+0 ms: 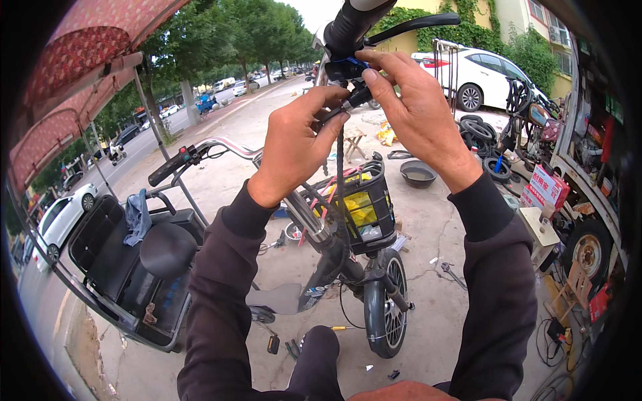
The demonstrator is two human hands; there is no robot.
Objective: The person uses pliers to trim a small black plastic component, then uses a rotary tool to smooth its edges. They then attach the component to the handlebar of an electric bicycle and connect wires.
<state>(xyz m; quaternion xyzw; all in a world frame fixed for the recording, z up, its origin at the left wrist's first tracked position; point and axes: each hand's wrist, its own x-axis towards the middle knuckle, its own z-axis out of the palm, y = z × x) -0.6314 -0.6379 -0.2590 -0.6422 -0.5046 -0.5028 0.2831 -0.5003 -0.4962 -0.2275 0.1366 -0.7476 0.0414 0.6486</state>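
At the top middle, a black handlebar grip (349, 28) with a black brake lever (418, 24) and a dark clamp reaches into view. Just beneath it, my left hand (302, 137) pinches a black cable fitting (358, 100) with thumb and fingertips. My right hand (428, 110) is closed at the upper end of that fitting, its fingers touching the lever clamp. A black cable (340, 174) hangs down past my hands toward the bike's steering tube (309, 212). My fingers partly hide the fitting.
The bike has a black basket (381, 207) holding yellow bags, and a front wheel (388, 304). A cart with a dark seat (100, 247) stands left. Wrenches (453, 274) and a black basin (418, 175) lie on the ground. Tires (476, 134) and a cluttered shelf are right.
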